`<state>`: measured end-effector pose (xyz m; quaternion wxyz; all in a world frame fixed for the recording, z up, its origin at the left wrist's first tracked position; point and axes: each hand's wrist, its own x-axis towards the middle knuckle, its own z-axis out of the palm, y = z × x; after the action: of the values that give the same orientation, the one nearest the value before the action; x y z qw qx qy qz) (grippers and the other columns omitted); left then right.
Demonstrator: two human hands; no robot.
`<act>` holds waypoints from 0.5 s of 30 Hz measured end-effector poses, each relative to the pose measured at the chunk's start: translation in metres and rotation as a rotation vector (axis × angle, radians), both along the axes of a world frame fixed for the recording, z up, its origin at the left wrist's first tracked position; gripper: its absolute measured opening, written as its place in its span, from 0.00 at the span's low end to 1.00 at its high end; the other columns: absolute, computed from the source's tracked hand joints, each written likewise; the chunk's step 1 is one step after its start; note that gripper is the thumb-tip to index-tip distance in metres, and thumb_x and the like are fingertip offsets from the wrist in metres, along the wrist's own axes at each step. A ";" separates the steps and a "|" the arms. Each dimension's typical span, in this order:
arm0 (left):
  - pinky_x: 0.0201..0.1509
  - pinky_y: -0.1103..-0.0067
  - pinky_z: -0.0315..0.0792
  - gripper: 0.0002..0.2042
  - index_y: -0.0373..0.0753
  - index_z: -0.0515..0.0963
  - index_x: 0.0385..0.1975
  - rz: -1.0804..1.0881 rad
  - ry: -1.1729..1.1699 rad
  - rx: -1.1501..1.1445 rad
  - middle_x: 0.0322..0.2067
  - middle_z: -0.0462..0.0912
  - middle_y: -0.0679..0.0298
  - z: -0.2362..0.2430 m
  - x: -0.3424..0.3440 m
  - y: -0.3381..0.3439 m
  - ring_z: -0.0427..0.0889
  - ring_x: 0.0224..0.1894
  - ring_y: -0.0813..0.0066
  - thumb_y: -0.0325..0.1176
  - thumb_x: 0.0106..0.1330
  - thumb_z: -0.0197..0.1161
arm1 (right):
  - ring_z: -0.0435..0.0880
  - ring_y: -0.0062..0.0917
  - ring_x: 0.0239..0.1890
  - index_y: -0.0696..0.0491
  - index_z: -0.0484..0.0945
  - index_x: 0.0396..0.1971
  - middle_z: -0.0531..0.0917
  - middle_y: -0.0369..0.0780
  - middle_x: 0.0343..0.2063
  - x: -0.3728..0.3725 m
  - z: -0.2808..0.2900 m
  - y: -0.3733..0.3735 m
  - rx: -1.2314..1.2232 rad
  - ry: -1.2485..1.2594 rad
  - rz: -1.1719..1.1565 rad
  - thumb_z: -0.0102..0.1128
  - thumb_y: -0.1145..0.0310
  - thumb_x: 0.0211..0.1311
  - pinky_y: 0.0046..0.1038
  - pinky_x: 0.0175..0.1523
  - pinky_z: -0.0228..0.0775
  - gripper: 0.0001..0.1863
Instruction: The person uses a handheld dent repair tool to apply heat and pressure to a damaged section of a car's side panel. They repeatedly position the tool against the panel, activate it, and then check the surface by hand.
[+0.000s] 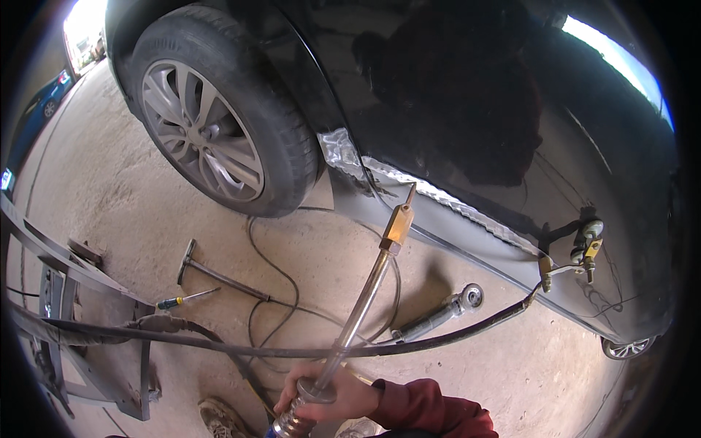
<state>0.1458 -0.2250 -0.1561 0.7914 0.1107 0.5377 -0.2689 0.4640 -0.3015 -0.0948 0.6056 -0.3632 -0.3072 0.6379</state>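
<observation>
My right hand [328,398], in a red sleeve, is wrapped around the ribbed metal grip [305,409] of a long rod tool [358,299]. Its brass head [398,230] ends in a point at a bare, crumpled metal strip [460,212] along the black car's lower panel [453,87]; contact is unclear. A clamp [546,274] with a black cable [453,336] is fixed at the strip's right end, beside another metal fitting with round pads [591,244]. My left hand is not in view.
An alloy wheel [201,135] is at upper left. On the floor lie a T-handled bar [226,277], a screwdriver [170,302], a cylindrical metal tool [438,314] and looping cables. A metal frame [142,372] stands left, my boot [223,423] below, a blue car [40,117] far left.
</observation>
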 end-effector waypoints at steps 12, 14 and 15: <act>0.59 0.48 0.68 0.30 0.58 0.62 0.70 -0.059 -0.068 0.063 0.70 0.61 0.73 -0.009 -0.005 -0.002 0.61 0.69 0.66 0.60 0.70 0.53 | 0.84 0.29 0.52 0.55 0.72 0.41 0.84 0.41 0.41 -0.001 0.000 -0.002 0.014 -0.077 -0.001 0.63 0.77 0.62 0.31 0.56 0.76 0.10; 0.59 0.48 0.68 0.30 0.58 0.62 0.70 -0.064 -0.067 0.063 0.70 0.61 0.73 -0.010 -0.005 -0.002 0.61 0.69 0.67 0.60 0.70 0.53 | 0.84 0.29 0.52 0.55 0.72 0.41 0.84 0.41 0.41 -0.001 -0.001 -0.002 0.026 -0.071 0.004 0.63 0.77 0.62 0.31 0.56 0.76 0.10; 0.59 0.48 0.68 0.30 0.58 0.62 0.71 -0.064 -0.066 0.064 0.70 0.61 0.73 -0.011 -0.004 -0.002 0.61 0.69 0.67 0.60 0.70 0.53 | 0.84 0.29 0.52 0.55 0.72 0.41 0.84 0.41 0.41 -0.001 -0.001 -0.003 0.021 -0.058 0.001 0.63 0.77 0.62 0.31 0.55 0.76 0.10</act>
<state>0.1415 -0.2273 -0.1666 0.7958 0.1618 0.5156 -0.2731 0.4632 -0.3046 -0.0962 0.6000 -0.3751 -0.3313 0.6241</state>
